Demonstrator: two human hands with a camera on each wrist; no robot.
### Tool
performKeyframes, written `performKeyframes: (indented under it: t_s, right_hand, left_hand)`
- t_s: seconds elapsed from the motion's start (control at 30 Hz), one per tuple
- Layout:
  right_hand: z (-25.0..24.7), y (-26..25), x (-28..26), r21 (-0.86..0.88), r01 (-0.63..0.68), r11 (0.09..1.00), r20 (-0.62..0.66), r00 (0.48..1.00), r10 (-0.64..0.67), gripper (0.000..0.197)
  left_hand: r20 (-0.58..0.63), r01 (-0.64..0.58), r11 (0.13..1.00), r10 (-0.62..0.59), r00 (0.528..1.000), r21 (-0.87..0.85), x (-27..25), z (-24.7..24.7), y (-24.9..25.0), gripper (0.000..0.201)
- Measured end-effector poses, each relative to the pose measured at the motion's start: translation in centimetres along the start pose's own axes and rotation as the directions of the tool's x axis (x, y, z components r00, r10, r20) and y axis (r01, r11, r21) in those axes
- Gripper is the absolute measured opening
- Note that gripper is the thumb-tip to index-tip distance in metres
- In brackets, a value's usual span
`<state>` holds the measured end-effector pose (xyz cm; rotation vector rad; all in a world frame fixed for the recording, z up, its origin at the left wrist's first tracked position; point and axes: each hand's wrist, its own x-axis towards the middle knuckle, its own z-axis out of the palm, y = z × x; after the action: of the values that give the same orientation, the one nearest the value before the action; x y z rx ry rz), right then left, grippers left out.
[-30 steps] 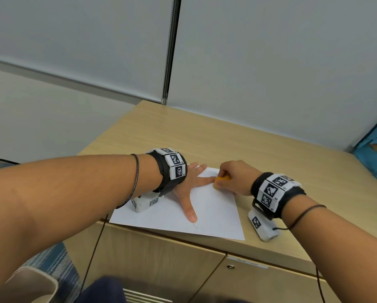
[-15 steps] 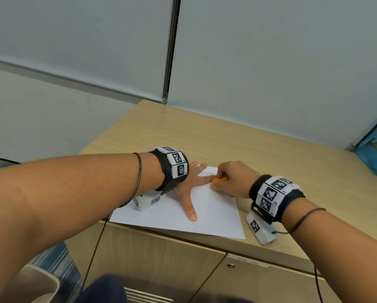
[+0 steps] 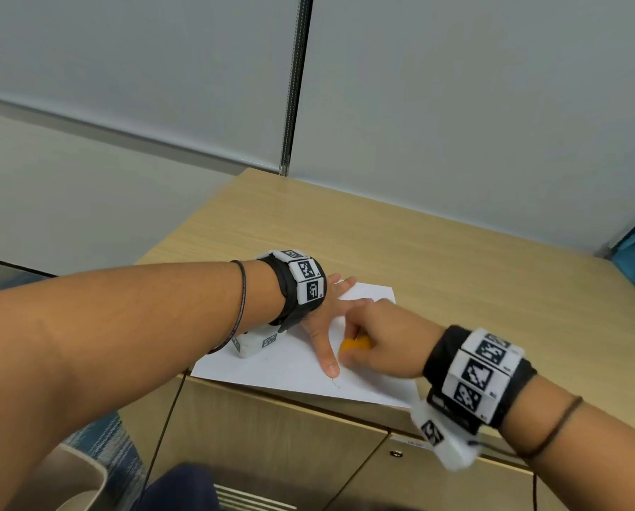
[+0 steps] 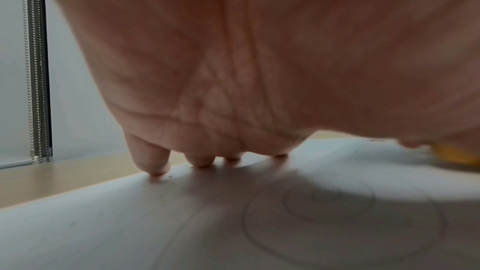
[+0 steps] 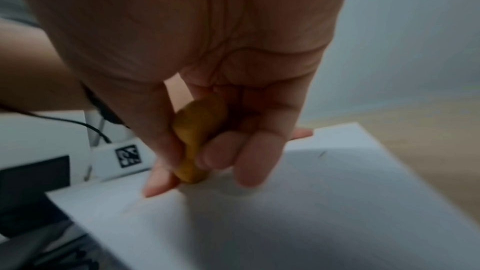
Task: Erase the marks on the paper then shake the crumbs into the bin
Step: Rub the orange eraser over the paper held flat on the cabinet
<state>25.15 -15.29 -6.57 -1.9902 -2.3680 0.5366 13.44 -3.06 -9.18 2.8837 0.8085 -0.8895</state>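
Paper (image 3: 294,359) is laid flat on the wooden surface (image 3: 456,282), near its front edge. It is pressed down by the left hand (image 3: 323,319), whose fingers (image 4: 153,161) are spread straight with the tips on the sheet. Faint pencil circles (image 4: 337,213) are seen under that palm. An orange eraser (image 5: 194,141) is pinched between the thumb and fingers of the right hand (image 3: 382,341), and its lower end is touching the paper beside the left thumb. A bin rim (image 3: 84,485) is seen low at the left.
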Motion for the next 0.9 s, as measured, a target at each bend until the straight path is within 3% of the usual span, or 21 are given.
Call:
performKeyframes:
  t_s: [0.1,0.23,0.33,0.4,0.57,0.67,0.77,0.9]
  right_hand:
    - [-0.6,0.4,0.0,0.041,-0.034,0.999,0.039,0.999,0.032,0.019]
    - [-1.5,2.9,1.3,-0.009,-0.188,0.982,-0.105,0.977,0.186,0.021]
    - [0.2,0.2,0.1,-0.016,-0.006,1.0,-0.004,1.0,0.006,0.022]
    - [0.5,-0.2,-0.4,0.013,0.038,0.999,0.044,0.998,-0.039,0.022]
    - [-1.3,3.5,1.2,0.029,-0.184,0.983,-0.099,0.978,0.186,0.02]
    - [-0.9,3.0,1.1,0.034,-0.16,0.987,-0.069,0.984,0.162,0.022]
    - [-0.8,2.5,0.6,0.07,-0.154,0.986,-0.098,0.982,0.16,0.019]
    - [-1.0,2.9,-0.4,0.085,-0.232,0.969,-0.103,0.965,0.24,0.017]
  left_hand:
    - [-0.002,-0.007,1.0,0.007,1.0,-0.008,-0.1,0.0,0.0,0.143]
    - [0.001,-0.005,1.0,0.005,1.0,-0.004,-0.2,-0.2,0.0,0.144]
    - [-0.003,-0.003,1.0,0.003,1.0,0.011,-0.1,-0.1,0.0,0.144]
    - [-0.017,-0.006,1.0,0.006,1.0,0.013,0.0,0.0,0.2,0.148]
    - [-0.023,0.001,1.0,-0.001,1.0,-0.005,-0.3,0.2,0.0,0.148]
    - [-0.006,0.02,1.0,-0.02,1.0,-0.009,-1.0,-0.3,0.3,0.144]
    - [-0.003,0.065,0.997,-0.065,0.998,-0.033,-1.2,-0.3,0.6,0.144]
    - [-0.048,0.21,0.973,-0.215,0.975,-0.096,-1.7,-0.1,1.0,0.147]
